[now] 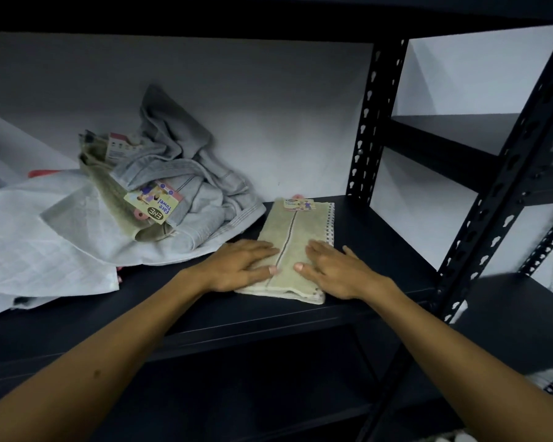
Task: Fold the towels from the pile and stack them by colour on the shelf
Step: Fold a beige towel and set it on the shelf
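Left of the folded towel, the pile [160, 199] of grey and beige towels sprawls on the shelf [380, 250]. Left hand [240, 266] and right hand [339, 269] both press flat, fingers straight, on the folded towel [292, 247] near the shelf's front edge.

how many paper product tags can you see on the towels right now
3. One tag reading "Face Towel" lies on the pile's front, another tag sits at the pile's back left, and a third tag tops the folded beige towel. More may be hidden.

Matt dark metal shelf [348, 224], nubby beige cloth towel [296, 240], glossy paper label [154, 202]
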Demonstrator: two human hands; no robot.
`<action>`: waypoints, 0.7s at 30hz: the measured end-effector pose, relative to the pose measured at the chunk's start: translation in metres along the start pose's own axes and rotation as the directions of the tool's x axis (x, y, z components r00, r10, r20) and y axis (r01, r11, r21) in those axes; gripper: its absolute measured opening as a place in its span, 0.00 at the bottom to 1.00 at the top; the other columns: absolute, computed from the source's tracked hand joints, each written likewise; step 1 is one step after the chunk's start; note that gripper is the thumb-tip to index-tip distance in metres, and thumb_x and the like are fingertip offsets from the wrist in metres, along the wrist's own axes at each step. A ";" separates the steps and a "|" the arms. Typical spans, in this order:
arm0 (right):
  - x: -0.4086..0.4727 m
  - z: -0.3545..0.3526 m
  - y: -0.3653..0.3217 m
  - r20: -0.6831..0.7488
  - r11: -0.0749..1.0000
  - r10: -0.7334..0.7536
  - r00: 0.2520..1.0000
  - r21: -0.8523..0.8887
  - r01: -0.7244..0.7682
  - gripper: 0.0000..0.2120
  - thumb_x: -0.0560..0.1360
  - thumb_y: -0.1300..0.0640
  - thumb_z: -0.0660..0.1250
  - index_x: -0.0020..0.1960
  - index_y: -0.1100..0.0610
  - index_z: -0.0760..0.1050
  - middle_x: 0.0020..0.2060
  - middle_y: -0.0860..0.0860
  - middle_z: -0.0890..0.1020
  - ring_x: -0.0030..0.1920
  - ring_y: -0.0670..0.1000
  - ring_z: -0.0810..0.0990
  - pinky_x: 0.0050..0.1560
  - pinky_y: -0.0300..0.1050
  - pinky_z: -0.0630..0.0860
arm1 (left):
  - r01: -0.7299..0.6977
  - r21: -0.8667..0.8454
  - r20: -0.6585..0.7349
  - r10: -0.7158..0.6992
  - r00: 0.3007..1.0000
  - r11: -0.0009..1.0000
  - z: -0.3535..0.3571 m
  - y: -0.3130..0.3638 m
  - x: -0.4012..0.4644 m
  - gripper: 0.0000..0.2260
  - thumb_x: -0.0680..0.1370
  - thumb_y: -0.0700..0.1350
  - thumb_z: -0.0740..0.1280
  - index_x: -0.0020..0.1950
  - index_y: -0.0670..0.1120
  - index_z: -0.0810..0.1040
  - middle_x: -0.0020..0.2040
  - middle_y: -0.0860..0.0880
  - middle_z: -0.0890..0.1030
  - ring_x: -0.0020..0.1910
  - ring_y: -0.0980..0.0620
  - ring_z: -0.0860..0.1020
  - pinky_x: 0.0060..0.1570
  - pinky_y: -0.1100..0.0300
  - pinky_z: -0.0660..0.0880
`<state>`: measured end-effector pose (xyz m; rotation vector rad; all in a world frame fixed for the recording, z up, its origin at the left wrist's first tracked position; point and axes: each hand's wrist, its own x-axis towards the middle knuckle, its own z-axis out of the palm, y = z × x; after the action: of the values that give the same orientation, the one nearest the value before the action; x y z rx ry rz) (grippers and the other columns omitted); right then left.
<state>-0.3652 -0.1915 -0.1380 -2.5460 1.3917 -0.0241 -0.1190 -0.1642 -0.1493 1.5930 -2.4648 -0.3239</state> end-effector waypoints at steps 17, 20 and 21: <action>0.013 -0.024 0.008 -0.072 0.934 0.282 0.957 0.249 -0.256 0.27 0.78 0.48 0.66 0.74 0.53 0.65 0.66 0.54 0.74 0.63 0.56 0.74 0.62 0.48 0.73 | 0.376 -0.211 -0.153 -0.411 0.899 0.902 0.004 0.030 0.026 0.18 0.79 0.54 0.65 0.68 0.56 0.74 0.60 0.49 0.78 0.64 0.48 0.73 0.60 0.57 0.68; 0.019 -0.033 0.006 -0.001 0.845 0.330 0.944 0.447 -0.294 0.27 0.73 0.53 0.72 0.68 0.53 0.68 0.59 0.51 0.77 0.55 0.52 0.78 0.57 0.48 0.77 | 0.464 -0.280 -0.137 -0.514 0.847 0.840 0.000 0.039 0.032 0.18 0.75 0.49 0.67 0.65 0.56 0.74 0.62 0.51 0.76 0.60 0.49 0.75 0.58 0.57 0.72; 0.021 -0.033 0.007 0.001 0.829 0.340 0.940 0.472 -0.300 0.28 0.71 0.54 0.73 0.68 0.53 0.68 0.57 0.50 0.77 0.54 0.52 0.78 0.56 0.48 0.77 | 0.476 -0.321 -0.137 -0.537 0.832 0.819 -0.001 0.043 0.033 0.17 0.74 0.46 0.67 0.63 0.55 0.75 0.58 0.52 0.76 0.57 0.49 0.76 0.56 0.57 0.74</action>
<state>-0.3637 -0.2188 -0.1098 -1.9162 1.5990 -0.3663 -0.1696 -0.1769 -0.1351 2.0121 -1.7025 -0.5058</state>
